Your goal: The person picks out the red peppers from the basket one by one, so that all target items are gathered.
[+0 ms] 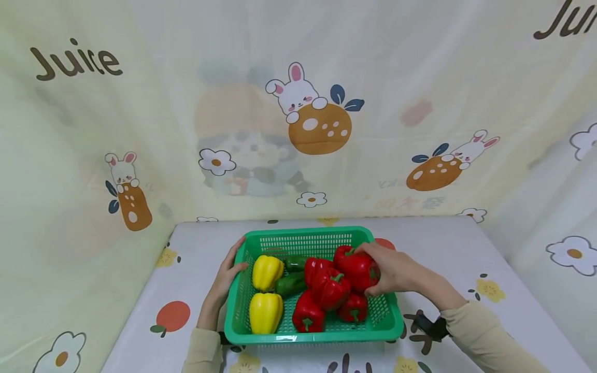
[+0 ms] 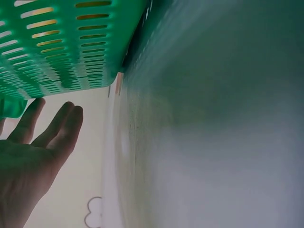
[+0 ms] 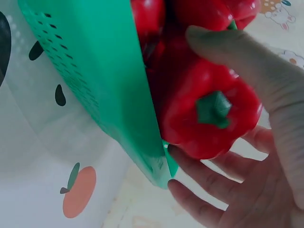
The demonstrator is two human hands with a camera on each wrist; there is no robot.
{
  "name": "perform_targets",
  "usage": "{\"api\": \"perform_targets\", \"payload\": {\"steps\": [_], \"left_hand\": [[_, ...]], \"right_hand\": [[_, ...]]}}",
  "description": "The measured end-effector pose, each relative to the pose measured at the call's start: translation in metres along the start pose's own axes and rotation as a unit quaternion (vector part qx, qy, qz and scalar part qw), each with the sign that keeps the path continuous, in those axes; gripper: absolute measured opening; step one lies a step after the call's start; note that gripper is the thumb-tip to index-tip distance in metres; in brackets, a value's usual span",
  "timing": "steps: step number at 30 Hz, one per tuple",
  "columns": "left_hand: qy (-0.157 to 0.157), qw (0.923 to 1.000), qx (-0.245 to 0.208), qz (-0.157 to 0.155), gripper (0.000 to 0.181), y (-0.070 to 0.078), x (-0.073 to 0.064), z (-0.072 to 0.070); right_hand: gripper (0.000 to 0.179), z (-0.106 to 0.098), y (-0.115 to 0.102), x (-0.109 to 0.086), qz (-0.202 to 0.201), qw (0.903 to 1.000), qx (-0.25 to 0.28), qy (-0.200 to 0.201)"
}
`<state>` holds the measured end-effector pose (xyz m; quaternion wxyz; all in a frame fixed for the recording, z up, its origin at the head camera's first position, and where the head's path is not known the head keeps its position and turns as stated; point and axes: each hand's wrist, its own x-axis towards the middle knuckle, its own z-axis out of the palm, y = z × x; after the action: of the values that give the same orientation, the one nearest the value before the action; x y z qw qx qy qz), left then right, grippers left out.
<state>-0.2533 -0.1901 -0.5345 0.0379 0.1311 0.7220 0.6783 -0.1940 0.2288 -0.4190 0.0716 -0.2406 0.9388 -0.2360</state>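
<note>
A green plastic basket [image 1: 298,338] holds red bell peppers, yellow bell peppers and dark green vegetables. My left hand [image 1: 227,277] holds the basket's left rim, thumb over the edge and fingers along the outer side. In the left wrist view, the fingers of that hand [image 2: 35,142] reach to the basket's slotted wall [image 2: 61,52]. At the right side, my right hand [image 1: 389,267] grips a large red bell pepper [image 1: 361,269] on top of the others. The right wrist view shows this pepper's green stem [image 3: 213,109], with thumb and fingers around the pepper.
Two yellow bell peppers [image 1: 266,313] lie at the basket's left, beside the dark green vegetables [image 1: 290,284]. Several other red peppers [image 1: 309,311] fill the middle and right. The basket stands on a white patterned tablecloth [image 1: 158,342]; a printed curtain [image 1: 373,52] hangs behind.
</note>
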Motion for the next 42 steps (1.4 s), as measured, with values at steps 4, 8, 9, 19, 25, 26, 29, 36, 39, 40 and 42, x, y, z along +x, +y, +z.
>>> {"api": "perform_targets", "payload": {"steps": [4, 8, 9, 19, 25, 26, 29, 36, 39, 40, 42], "left_hand": [[-0.002, 1.0, -0.005, 0.001, 0.064, -0.001, -0.001, 0.0], [-0.002, 1.0, -0.005, -0.003, 0.065, -0.001, -0.003, 0.001], [-0.002, 1.0, -0.005, -0.003, 0.065, -0.001, -0.003, 0.001], [0.003, 1.0, -0.006, 0.003, 0.065, 0.0, -0.005, 0.005], [0.012, 0.9999, -0.004, -0.003, 0.065, 0.002, -0.005, 0.006], [0.01, 0.9999, -0.006, -0.004, 0.065, 0.002, -0.005, 0.006], [0.007, 0.9999, -0.01, -0.005, 0.065, 0.003, -0.004, 0.006], [0.008, 0.9999, -0.006, -0.011, 0.065, 0.006, -0.004, 0.006], [0.007, 0.9998, -0.009, -0.015, 0.066, 0.004, -0.005, 0.005], [0.007, 0.9998, -0.01, -0.016, 0.066, 0.003, -0.005, 0.004], [0.006, 0.9997, -0.012, -0.019, 0.066, 0.001, -0.005, 0.004]], "right_hand": [[0.072, -0.003, 0.001, -0.001, -0.017, 0.9992, 0.023, 0.029], [0.071, -0.003, 0.004, -0.001, -0.029, 0.997, 0.055, 0.045], [0.071, -0.003, 0.005, -0.001, -0.032, 0.9963, 0.063, 0.05], [0.075, -0.006, 0.016, 0.008, -0.068, 0.9867, 0.106, 0.103], [0.073, -0.01, 0.019, 0.015, -0.061, 0.9808, 0.107, 0.151], [0.073, -0.011, 0.02, 0.016, -0.063, 0.9792, 0.1, 0.165], [0.072, -0.015, 0.024, 0.018, -0.069, 0.9741, 0.077, 0.201], [0.074, -0.022, 0.031, 0.021, -0.05, 0.9696, 0.062, 0.231], [0.076, -0.024, 0.034, 0.021, -0.033, 0.9697, 0.059, 0.235], [0.076, -0.025, 0.035, 0.021, -0.028, 0.9693, 0.059, 0.237], [0.076, -0.025, 0.038, 0.021, -0.018, 0.9684, 0.06, 0.241]]}}
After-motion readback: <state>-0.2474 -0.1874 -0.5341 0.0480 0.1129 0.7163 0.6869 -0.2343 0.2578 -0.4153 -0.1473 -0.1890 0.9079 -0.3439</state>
